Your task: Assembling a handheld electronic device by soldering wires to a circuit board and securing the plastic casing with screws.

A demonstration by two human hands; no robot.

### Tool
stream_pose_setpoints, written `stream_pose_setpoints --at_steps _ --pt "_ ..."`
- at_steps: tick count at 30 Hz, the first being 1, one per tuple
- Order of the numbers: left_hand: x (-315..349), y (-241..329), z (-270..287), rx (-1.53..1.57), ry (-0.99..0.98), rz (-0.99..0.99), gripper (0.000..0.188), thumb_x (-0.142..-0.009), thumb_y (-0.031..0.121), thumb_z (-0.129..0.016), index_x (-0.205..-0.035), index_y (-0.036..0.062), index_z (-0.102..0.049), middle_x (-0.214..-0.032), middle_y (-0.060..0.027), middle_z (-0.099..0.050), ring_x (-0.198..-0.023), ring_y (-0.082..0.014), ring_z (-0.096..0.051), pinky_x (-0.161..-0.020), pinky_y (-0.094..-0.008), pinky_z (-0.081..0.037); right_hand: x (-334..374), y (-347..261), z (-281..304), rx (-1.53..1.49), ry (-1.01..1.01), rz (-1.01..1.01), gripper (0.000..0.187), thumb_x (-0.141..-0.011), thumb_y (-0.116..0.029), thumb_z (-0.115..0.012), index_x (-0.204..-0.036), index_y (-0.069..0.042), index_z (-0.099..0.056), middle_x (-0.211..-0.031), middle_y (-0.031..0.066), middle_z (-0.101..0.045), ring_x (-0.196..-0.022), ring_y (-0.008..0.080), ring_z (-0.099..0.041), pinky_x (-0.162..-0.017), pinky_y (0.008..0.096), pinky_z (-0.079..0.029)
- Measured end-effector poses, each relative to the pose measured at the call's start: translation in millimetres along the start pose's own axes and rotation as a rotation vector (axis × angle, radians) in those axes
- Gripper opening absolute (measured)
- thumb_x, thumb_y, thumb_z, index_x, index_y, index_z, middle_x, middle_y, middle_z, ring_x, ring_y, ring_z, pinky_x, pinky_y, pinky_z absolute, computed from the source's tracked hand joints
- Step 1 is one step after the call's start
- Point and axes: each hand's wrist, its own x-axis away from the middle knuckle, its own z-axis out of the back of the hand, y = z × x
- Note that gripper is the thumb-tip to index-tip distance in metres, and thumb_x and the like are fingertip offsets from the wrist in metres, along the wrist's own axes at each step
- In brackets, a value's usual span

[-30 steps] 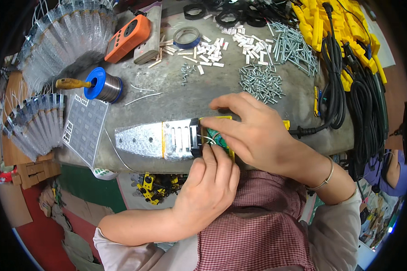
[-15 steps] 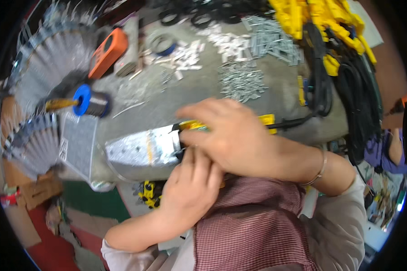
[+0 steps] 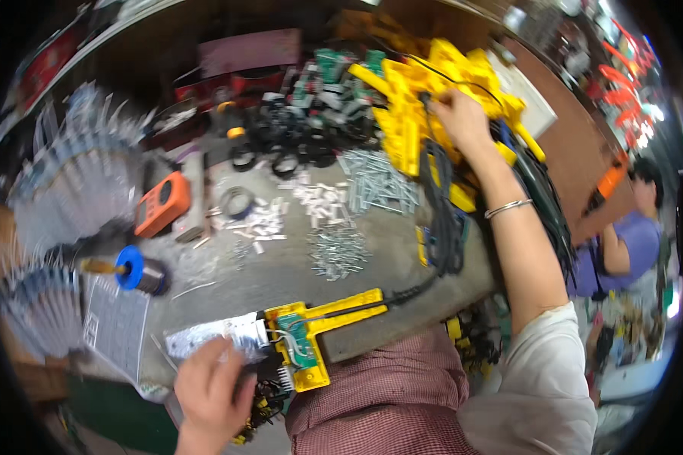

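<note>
A yellow plastic tool casing [image 3: 319, 377] lies open at the near table edge, showing a green circuit board [image 3: 303, 345] with white wires and a black cord along its handle. A silvery foil-like metal plate [image 3: 205, 337] projects from its left end. Over the plate's near edge is my left hand [image 3: 214, 394], fingers apart and slightly blurred; I see nothing held in it. My right hand [image 3: 461, 117] is stretched to the far right, fingers curled down on a yellow casing piece in the pile of yellow casings [image 3: 402, 98]. Its fingertips are partly hidden.
Long screws [image 3: 379, 182], small screws [image 3: 338, 250] and white sleeves [image 3: 319, 199] lie mid-table. An orange meter [image 3: 162, 203], a blue solder spool [image 3: 133, 269] and fanned clear pieces [image 3: 76, 189] are at left. Black cables [image 3: 444, 227] lie right. Another person [image 3: 630, 243] sits beyond.
My right hand has left the casing and reached far right to the yellow pile. My left hand has moved left and nearer, off the casing, uncovering the circuit board. The view has shifted.
</note>
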Motion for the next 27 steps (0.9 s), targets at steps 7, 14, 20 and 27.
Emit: stream_pose_setpoints --at_steps 7,14,20,27 --pt "-3 -46 -23 0.149 -0.149 0.160 0.077 -0.061 0.022 -0.084 -0.129 0.0056 -0.052 -0.130 -0.0151 -0.054 -0.123 -0.0357 -0.050 -0.102 -0.0488 -0.040 -15 23 -30 0.376 -0.098 -0.003 0.047 -0.084 -0.044 -0.065 -0.105 -0.002 -0.064 -0.103 0.0236 -0.068 -0.098 0.0397 -0.065 -0.084 0.0486 -0.051" --pt "19 -57 -33 -0.195 0.186 -0.176 0.042 -0.081 0.023 -0.067 -0.115 0.0004 -0.060 -0.106 -0.0106 -0.065 -0.097 -0.0265 -0.064 -0.082 -0.0356 -0.052 -47 80 -6 -1.009 -0.019 -0.027 0.021 -0.098 -0.023 -0.058 -0.112 -0.008 -0.060 -0.075 -0.0045 -0.051 -0.058 0.0034 -0.047 -0.051 0.0187 -0.037" --pt "3 -50 -12 0.201 0.187 0.140 0.015 -0.087 0.019 -0.061 -0.092 0.0052 -0.059 -0.082 -0.0086 -0.060 -0.080 -0.0284 -0.063 -0.066 -0.0407 -0.050 -20 -71 145 -0.621 -0.189 0.351 0.046 -0.103 -0.034 -0.044 -0.132 -0.001 -0.055 -0.125 0.0134 -0.063 -0.117 0.0177 -0.057 -0.103 0.0287 -0.039" --pt "28 -70 -11 0.200 -0.047 0.528 0.015 -0.089 0.020 -0.060 -0.090 0.0053 -0.063 -0.085 -0.0104 -0.062 -0.083 -0.0333 -0.062 -0.070 -0.0444 -0.050 46 -320 73 -0.282 -0.600 0.912 0.032 -0.085 -0.032 -0.068 -0.101 -0.005 -0.073 -0.090 0.0153 -0.070 -0.087 0.0307 -0.068 -0.077 0.0393 -0.052"
